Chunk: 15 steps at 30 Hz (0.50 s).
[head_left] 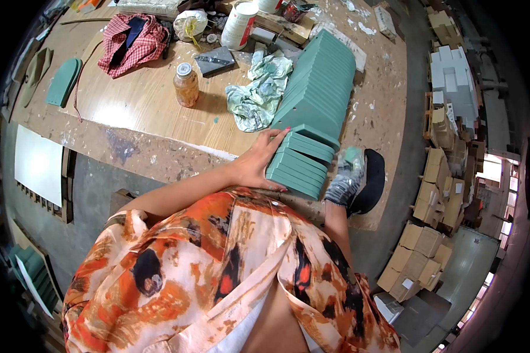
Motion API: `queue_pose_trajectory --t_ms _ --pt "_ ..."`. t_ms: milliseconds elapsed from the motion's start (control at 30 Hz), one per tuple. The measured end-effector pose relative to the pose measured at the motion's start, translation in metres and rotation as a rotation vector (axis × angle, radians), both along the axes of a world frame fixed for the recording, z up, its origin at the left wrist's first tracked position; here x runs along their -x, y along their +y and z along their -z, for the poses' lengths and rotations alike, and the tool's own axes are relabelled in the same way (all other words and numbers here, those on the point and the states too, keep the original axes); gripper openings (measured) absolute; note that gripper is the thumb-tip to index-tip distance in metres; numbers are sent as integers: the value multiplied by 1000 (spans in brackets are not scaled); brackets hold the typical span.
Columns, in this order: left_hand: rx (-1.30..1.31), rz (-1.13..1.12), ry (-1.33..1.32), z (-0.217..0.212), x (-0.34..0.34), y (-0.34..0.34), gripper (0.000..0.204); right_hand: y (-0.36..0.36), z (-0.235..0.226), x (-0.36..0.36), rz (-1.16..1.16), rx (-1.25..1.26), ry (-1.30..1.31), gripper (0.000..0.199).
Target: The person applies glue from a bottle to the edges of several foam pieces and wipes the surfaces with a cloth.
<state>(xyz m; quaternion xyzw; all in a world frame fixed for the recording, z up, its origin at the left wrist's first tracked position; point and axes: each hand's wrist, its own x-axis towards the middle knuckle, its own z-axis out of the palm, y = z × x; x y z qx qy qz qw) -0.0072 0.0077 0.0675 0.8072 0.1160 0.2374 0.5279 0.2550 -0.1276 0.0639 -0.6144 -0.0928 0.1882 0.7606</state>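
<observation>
My bare left hand (258,160) is closed around the left side of a short stack of green-painted boards (297,166), its fingers at the far end and thumb at the near edge. Behind that, touching it, runs a long row of similar green pieces (321,82) with rounded ends. On the right, my right hand (344,176) wears a striped knit glove with clear plastic over it. It is close beside the short stack, fingers drawn together around something greenish that I cannot make out. Just right of it lies a black, curved, bowl-like object (368,182).
Left of the row lies a crumpled paint-stained cloth (259,88). A capped jar of amber liquid (186,86), a dark block (214,61), a white can (239,25) and a red checked cloth (136,44) stand farther back. Cardboard boxes (418,253) are stacked beyond the table's right edge.
</observation>
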Motion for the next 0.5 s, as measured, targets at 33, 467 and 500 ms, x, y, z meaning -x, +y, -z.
queue_pose_trajectory --t_ms 33,467,500 --pt "-1 -2 4 1 1 0 134 5 4 -4 -7 20 -20 28" --pt "-122 2 -71 -2 0 8 126 28 30 -45 -78 157 -354 25" --pt "-157 -4 -59 -2 -1 10 126 23 35 -49 -109 326 -580 25"
